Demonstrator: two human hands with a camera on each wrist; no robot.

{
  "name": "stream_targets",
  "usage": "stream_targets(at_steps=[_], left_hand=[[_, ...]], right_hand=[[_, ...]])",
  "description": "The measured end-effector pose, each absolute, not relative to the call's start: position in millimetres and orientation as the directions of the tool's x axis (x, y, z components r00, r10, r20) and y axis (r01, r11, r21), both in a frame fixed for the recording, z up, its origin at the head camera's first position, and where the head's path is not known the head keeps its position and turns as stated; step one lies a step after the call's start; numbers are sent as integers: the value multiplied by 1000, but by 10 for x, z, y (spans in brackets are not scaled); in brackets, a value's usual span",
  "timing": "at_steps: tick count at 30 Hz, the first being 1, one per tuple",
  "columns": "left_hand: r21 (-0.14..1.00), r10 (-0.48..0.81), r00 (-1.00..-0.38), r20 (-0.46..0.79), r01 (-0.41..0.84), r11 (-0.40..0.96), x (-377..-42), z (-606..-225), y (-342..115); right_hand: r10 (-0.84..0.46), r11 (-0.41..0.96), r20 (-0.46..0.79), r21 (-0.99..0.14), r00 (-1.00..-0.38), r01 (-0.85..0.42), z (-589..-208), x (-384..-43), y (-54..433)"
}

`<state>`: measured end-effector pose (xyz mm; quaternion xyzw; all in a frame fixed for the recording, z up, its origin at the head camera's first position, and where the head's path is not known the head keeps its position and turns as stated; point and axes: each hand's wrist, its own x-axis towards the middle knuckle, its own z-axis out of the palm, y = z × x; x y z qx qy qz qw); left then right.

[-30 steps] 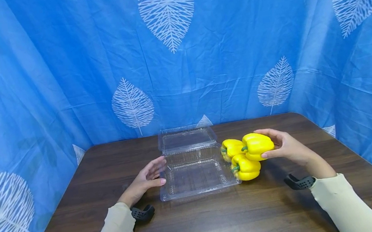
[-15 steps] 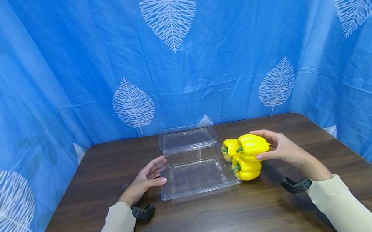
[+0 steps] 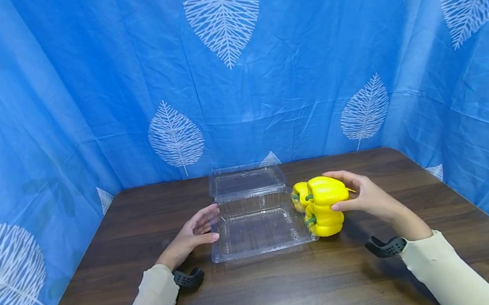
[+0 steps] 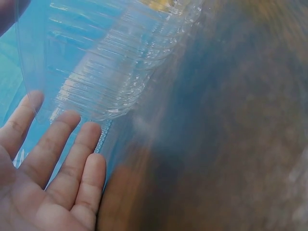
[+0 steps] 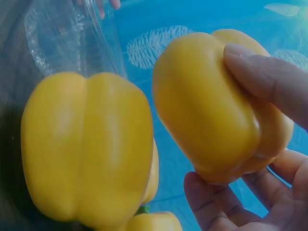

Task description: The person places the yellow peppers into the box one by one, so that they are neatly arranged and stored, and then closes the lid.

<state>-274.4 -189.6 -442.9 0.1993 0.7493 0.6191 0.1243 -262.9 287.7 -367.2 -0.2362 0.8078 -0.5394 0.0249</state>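
Observation:
My right hand (image 3: 364, 196) holds a yellow bell pepper (image 3: 328, 190), thumb on the near side and fingers on the far side. In the right wrist view this held pepper (image 5: 207, 106) is beside another yellow bell pepper (image 5: 86, 149) on the table, with more yellow pepper partly hidden behind that one. From above, the held pepper overlaps the front pepper (image 3: 326, 224) and the back pepper (image 3: 300, 197), both at the container's right side. My left hand (image 3: 192, 235) has extended fingers at the left wall of a clear plastic clamshell container (image 3: 263, 252). Fingertips (image 4: 67, 118) meet its ribbed side.
The container's lid (image 3: 247, 181) lies back, open, toward the far edge of the brown wooden table (image 3: 262, 293). A blue curtain (image 3: 126, 85) with white leaf prints hangs behind and on both sides. Each wrist wears a black band, such as the right band (image 3: 385, 247).
My right hand has shifted left with the held pepper, which now covers more of the back pepper. My left hand and the container have stayed in place.

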Motion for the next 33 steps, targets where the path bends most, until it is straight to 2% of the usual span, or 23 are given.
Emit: stream_targets(at_steps=[18,33], left_hand=[[977,447,-892,72,153,147,-2759,-4472,-1876],[979,438,-896,71,147,142,-2759,-4493,-1862]], right_hand=[[-430,363,232,-840,-872,-403,-3719,-2613,2686],[-412,399,308,-785,-858,-473,-3774,-2535,2485]])
